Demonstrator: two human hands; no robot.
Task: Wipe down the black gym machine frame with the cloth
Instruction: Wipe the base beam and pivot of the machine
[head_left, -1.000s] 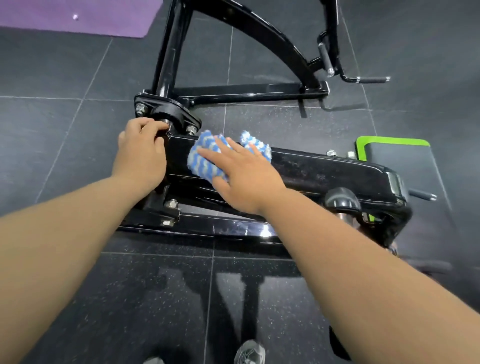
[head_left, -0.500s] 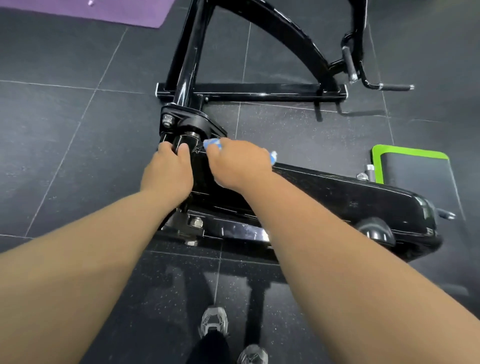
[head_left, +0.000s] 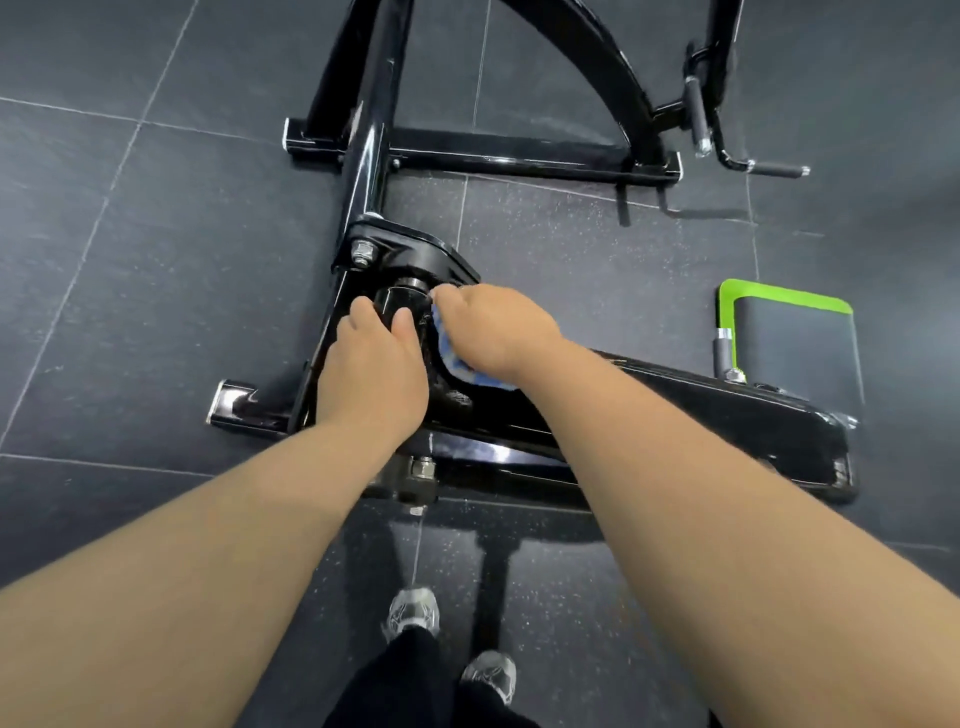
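Head view: dark speckled tiles (head_left: 156, 260) lie under our frame (head_left: 701, 415).
Left hand (head_left: 371, 374): grips the frame.
Right hand (head_left: 493, 332): clutches cloth (head_left: 453, 365) against frame.

The black gym machine frame (head_left: 675, 415) is glossy painted steel and stands on the dark tiled floor (head_left: 156, 260). A broad flat arm runs from a round pivot hub (head_left: 402, 304) out to the right, low and nearly level. Behind the hub a post rises toward the top edge, joined to a floor crossbar and a curved brace. Silver bolts show at the hub bracket and below the arm. The left hand (head_left: 371, 364) grips the hub. The cloth (head_left: 451, 358), striped blue and white, lies bunched on the arm just beside the hub. The right hand (head_left: 493, 327) covers most of it, curled fingers pressing it to the frame, so only its lower edge shows.
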